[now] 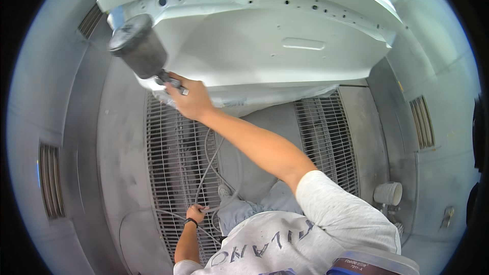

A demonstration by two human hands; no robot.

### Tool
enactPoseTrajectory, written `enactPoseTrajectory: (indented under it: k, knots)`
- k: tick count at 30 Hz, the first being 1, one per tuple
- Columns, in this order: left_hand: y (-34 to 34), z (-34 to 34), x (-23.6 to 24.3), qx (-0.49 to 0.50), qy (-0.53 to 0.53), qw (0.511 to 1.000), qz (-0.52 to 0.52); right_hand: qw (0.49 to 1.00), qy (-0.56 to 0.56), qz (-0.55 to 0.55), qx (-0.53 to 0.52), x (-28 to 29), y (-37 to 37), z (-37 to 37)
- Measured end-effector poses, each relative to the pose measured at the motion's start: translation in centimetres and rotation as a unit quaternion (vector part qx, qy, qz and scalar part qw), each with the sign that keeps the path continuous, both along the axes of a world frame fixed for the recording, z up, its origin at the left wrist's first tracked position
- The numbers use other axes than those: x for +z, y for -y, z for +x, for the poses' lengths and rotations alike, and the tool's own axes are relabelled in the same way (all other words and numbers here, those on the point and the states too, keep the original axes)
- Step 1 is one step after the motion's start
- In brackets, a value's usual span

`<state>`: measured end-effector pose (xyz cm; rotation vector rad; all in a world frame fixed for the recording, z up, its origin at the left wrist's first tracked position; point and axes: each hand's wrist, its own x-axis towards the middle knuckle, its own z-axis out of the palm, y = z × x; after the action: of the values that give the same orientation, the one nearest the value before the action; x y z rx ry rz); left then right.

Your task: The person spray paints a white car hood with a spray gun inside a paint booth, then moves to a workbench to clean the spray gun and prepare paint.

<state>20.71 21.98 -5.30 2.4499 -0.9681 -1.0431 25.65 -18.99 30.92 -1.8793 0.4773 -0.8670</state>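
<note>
A spray gun (140,51) with a large grey paint cup on top is gripped in my right hand (189,99). My right arm reaches across to the left, so the gun stands before the left part of a white-painted car body panel (239,46). Whether gun and panel touch I cannot tell. Low down by my legs, my left hand (195,213) is closed around a thin grey hose (206,171). The hose loops over the floor and runs up toward the gun. My right fingers partly hide the gun's handle and trigger.
Plastic sheeting (244,97) hangs along the panel's lower edge. Metal floor gratings (328,132) lie on both sides of me. A white bucket-like container (388,193) sits at the right by the wall. Grey walls carry vents (422,122).
</note>
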Motion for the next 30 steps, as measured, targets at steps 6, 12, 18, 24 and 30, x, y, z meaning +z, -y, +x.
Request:
enactPoseTrajectory:
  k: [6,12,18,24,30]
  knots:
    - [11.8,-4.1,2.4,-0.174,0.025,0.978,-0.113,0.974,0.034,0.176,-0.141,-1.7,12.5,-26.0]
    - [28.4,-15.3,8.2,-0.316,-0.036,0.945,-0.081,0.918,0.099,0.139,-0.357,-0.8,25.6,-54.0]
    - [38.0,-23.8,13.4,-0.345,-0.103,0.927,-0.105,0.833,0.108,0.083,-0.536,1.9,37.9,-69.4]
    - [37.4,-20.8,11.3,-0.294,-0.092,0.950,-0.051,0.736,-0.011,-0.003,-0.677,3.5,39.9,-63.4]
    - [28.4,-8.7,3.8,-0.343,-0.095,0.931,-0.078,0.903,0.022,0.102,-0.417,4.1,21.7,-43.1]
